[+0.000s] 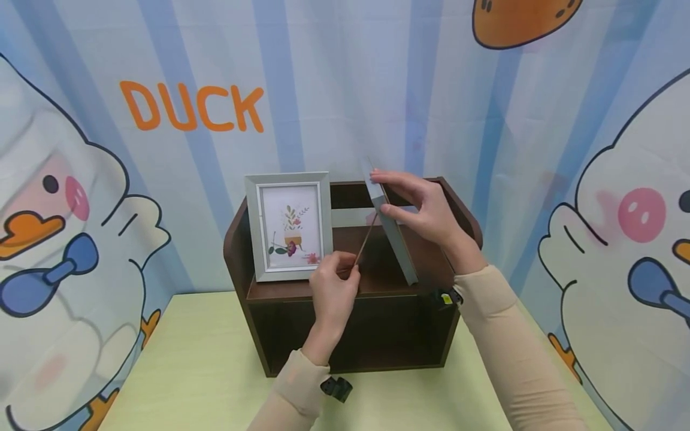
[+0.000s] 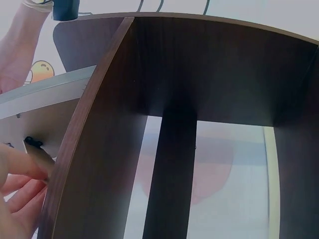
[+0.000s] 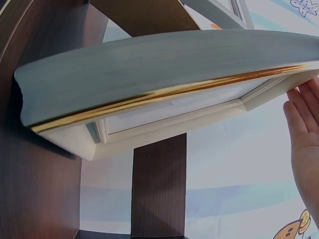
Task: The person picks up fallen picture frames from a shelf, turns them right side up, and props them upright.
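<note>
My right hand (image 1: 426, 206) holds a grey-white picture frame (image 1: 398, 245) near its top, thumb on one side edge. The frame stands nearly edge-on and tilted on the dark brown shelf's upper board. Between thumb and fingers, my left hand (image 1: 335, 287) pinches the thin brown back stand (image 1: 366, 239), which is swung out from the frame's back. The left wrist view shows this stand (image 2: 40, 155) and a dark hinge. In the right wrist view, my right fingers (image 3: 304, 107) touch the far end of the frame (image 3: 164, 64); its picture is seen only at a slant.
Another picture frame (image 1: 288, 275), showing a potted-plant print, stands upright at the left of the brown shelf (image 1: 350, 293). The shelf has a lower open compartment and stands on a pale yellow-green table (image 1: 199, 359). A duck-print curtain (image 1: 345, 90) hangs behind.
</note>
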The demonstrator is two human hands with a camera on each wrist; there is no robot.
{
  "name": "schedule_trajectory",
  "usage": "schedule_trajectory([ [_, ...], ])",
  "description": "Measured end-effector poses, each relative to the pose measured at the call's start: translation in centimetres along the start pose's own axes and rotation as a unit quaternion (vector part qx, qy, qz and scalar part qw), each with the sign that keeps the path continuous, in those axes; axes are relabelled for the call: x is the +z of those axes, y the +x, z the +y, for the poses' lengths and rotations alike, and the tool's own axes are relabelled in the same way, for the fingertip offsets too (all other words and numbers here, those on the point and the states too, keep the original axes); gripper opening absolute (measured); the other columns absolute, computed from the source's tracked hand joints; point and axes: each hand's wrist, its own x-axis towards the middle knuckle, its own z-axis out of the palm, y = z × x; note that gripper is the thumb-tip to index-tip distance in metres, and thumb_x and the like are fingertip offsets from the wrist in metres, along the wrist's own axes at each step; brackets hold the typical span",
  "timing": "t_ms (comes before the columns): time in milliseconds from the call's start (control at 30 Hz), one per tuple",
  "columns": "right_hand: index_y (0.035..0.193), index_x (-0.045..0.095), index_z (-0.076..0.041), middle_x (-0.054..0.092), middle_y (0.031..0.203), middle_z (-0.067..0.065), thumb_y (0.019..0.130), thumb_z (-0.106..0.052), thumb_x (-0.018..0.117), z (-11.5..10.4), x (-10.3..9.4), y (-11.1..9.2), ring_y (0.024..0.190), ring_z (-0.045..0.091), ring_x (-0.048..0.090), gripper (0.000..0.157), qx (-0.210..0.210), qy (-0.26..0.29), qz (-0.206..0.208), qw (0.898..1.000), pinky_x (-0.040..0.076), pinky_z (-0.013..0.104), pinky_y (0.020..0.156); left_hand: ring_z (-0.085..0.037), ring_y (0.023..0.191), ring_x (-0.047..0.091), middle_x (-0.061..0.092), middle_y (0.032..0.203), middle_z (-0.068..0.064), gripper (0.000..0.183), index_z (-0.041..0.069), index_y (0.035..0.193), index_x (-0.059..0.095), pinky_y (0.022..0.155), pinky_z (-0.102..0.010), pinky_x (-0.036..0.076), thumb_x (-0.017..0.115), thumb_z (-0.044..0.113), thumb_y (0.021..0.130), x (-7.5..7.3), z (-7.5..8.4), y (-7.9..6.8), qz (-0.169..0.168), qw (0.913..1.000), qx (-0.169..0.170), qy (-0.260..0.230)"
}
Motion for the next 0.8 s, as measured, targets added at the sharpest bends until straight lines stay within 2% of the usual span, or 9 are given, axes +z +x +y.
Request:
schedule_trajectory([
  [100, 0.12, 0.051, 0.006, 0.049, 0.125, 0.02, 0.078, 0.005, 0.059, 0.1, 0.0, -0.1, 0.119, 0.028, 0.044, 0.042, -0.006, 0.004, 0.01, 1.0, 0.035, 0.039, 0.1, -0.012, 0.071, 0.062, 0.064, 0.081, -0.003, 0.013, 0.007, 0.085, 0.065, 0.063, -0.023, 0.053, 0.069, 0.005, 0.073, 0.0, 0.2, 0.0, -0.001, 1.0, 0.008, -0.006],
  [200, 0.119, 0.05, 0.008, 0.049, 0.124, 0.023, 0.081, 0.005, 0.056, 0.4, 0.0, -0.5, 0.117, 0.03, 0.046, 0.039, 0.003, 0.025, 0.039, 0.999, 0.039, 0.038, 0.097, -0.013, 0.075, 0.06, 0.063, 0.085, -0.003, 0.017, 0.007, 0.09, 0.065, 0.065, -0.024, 0.053, 0.07, 0.009, 0.073, 0.0, 0.7, 0.0, 0.004, 0.9996, 0.023, -0.017],
  [300, 0.12, 0.051, 0.006, 0.051, 0.122, 0.021, 0.086, -0.001, 0.053, 0.9, 0.1, -0.8, 0.113, 0.026, 0.05, 0.035, 0.045, 0.016, 0.079, 0.996, 0.044, 0.03, 0.092, -0.013, 0.08, 0.058, 0.061, 0.088, -0.003, 0.021, 0.008, 0.094, 0.064, 0.068, -0.024, 0.052, 0.07, 0.014, 0.074, 0.0, 1.8, 0.4, 0.011, 0.9985, 0.042, -0.034],
  [367, 0.122, 0.051, 0.0, 0.053, 0.122, 0.016, 0.089, -0.009, 0.051, 1.3, 0.1, -0.9, 0.112, 0.022, 0.052, 0.034, 0.094, -0.008, 0.095, 0.991, 0.046, 0.028, 0.089, -0.012, 0.083, 0.057, 0.06, 0.089, -0.003, 0.023, 0.01, 0.096, 0.064, 0.069, -0.024, 0.052, 0.07, 0.018, 0.075, 0.1, 2.7, 0.7, 0.014, 0.9975, 0.052, -0.044],
  [433, 0.125, 0.05, -0.01, 0.054, 0.123, 0.009, 0.09, -0.02, 0.051, 2.5, 0.1, -1.0, 0.111, 0.016, 0.052, 0.037, 0.148, -0.039, 0.096, 0.984, 0.045, 0.028, 0.09, -0.014, 0.083, 0.057, 0.06, 0.089, -0.003, 0.025, 0.009, 0.097, 0.064, 0.068, -0.025, 0.052, 0.07, 0.02, 0.075, 0.4, 3.5, 1.1, 0.016, 0.9962, 0.064, -0.056],
  [533, 0.128, 0.046, -0.017, 0.052, 0.125, 0.005, 0.088, -0.031, 0.052, 4.3, 0.2, -1.0, 0.113, 0.017, 0.05, 0.043, 0.227, -0.079, 0.072, 0.968, 0.043, 0.035, 0.092, -0.015, 0.082, 0.058, 0.06, 0.09, -0.004, 0.027, 0.008, 0.097, 0.063, 0.068, -0.027, 0.053, 0.071, 0.021, 0.074, 0.8, 4.6, 1.5, 0.015, 0.9944, 0.073, -0.074],
  [667, 0.132, 0.04, -0.013, 0.051, 0.126, 0.009, 0.088, -0.034, 0.051, 5.9, 0.6, -0.9, 0.115, 0.022, 0.049, 0.049, 0.311, -0.122, 0.035, 0.942, 0.042, 0.039, 0.093, -0.014, 0.083, 0.058, 0.06, 0.092, -0.003, 0.028, 0.008, 0.097, 0.063, 0.069, -0.026, 0.053, 0.071, 0.022, 0.073, 1.4, 5.5, 1.7, 0.018, 0.9939, 0.064, -0.088],
  [733, 0.132, 0.039, -0.012, 0.051, 0.126, 0.009, 0.089, -0.034, 0.05, 6.3, 0.8, -0.9, 0.115, 0.023, 0.049, 0.05, 0.343, -0.112, 0.034, 0.932, 0.042, 0.04, 0.092, -0.012, 0.083, 0.058, 0.06, 0.092, -0.003, 0.028, 0.009, 0.096, 0.063, 0.07, -0.025, 0.052, 0.071, 0.024, 0.073, 1.7, 5.8, 1.7, 0.022, 0.9943, 0.057, -0.088],
  [800, 0.133, 0.038, -0.011, 0.051, 0.126, 0.01, 0.088, -0.036, 0.05, 6.7, 0.9, -0.9, 0.115, 0.024, 0.048, 0.053, 0.362, -0.095, 0.034, 0.927, 0.042, 0.041, 0.092, -0.012, 0.083, 0.057, 0.06, 0.091, -0.002, 0.028, 0.009, 0.095, 0.063, 0.07, -0.024, 0.052, 0.071, 0.025, 0.073, 2.1, 6.0, 1.7, 0.029, 0.9943, 0.053, -0.087],
])
